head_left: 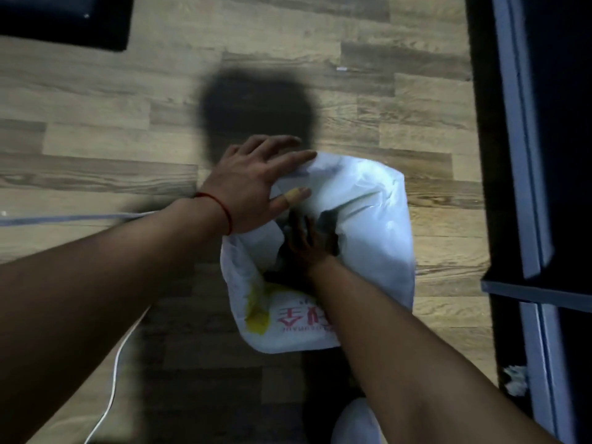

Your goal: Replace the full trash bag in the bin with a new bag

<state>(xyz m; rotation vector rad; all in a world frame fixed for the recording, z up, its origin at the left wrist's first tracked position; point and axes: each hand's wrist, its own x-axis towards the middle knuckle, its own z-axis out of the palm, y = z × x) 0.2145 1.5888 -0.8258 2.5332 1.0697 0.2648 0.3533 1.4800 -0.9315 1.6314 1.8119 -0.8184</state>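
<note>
A white plastic bag (368,219) with red and yellow print is draped over the bin, which it hides almost fully. My left hand (256,184) rests spread on the bag's far left rim, fingers apart, a plaster on the thumb and a red string at the wrist. My right hand (304,241) reaches down inside the bag's dark opening; its fingers are in shadow. Another white bag (355,421) shows partly at the bottom edge, below my right forearm.
The floor (128,139) is wood-pattern planks. A white cable (112,395) runs along it at the lower left. Dark furniture with grey edges (525,155) stands at the right, a crumpled white scrap (515,379) at its foot. A black object (64,20) fills the top left corner.
</note>
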